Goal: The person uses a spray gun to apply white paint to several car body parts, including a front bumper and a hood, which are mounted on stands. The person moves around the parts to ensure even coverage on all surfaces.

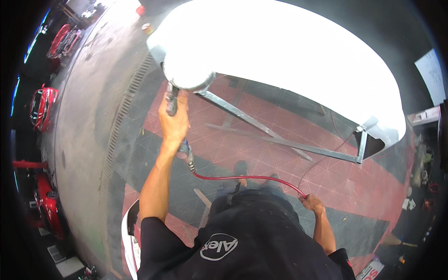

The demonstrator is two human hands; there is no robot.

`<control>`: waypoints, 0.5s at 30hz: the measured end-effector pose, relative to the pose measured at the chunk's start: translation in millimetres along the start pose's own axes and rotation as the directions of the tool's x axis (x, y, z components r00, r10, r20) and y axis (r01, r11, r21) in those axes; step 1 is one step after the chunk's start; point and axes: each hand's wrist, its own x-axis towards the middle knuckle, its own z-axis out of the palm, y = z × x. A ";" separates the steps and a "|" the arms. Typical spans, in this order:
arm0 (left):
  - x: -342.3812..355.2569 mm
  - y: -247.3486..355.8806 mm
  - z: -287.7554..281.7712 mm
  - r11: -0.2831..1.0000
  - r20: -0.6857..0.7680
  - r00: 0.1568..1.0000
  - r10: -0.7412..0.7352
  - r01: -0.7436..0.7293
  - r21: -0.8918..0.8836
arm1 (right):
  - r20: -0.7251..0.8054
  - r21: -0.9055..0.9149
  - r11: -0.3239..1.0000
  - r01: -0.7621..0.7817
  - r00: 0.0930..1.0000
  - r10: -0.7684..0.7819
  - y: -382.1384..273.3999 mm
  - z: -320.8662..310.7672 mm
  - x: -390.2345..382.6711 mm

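Glossy white panel (289,56), bare metal stand (261,126), ribbed plastic floor tiles (280,158)

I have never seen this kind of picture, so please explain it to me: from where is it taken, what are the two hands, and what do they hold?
The camera sits on a person's head and looks down, so the edges bend. The left hand is raised and grips a spray gun aimed at a large white car body panel resting on a metal stand. The right hand holds the red air hose that runs to the gun. Below is a floor of red and grey tiles.
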 end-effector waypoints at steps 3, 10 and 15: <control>-22.1 -21.1 27.1 0.973 0.115 0.967 0.228 -0.230 0.007 | 0.015 0.013 1.000 0.000 1.000 0.000 19.8 10.5 11.0; -58.7 4.3 89.5 0.915 0.327 0.855 0.402 -0.386 -0.116 | 0.035 0.041 0.997 -0.058 0.998 0.056 36.6 22.1 -1.6; -74.5 21.7 104.1 0.906 0.462 0.786 0.411 -0.408 -0.111 | -0.011 0.090 0.995 -0.042 0.999 0.043 52.0 40.5 -15.8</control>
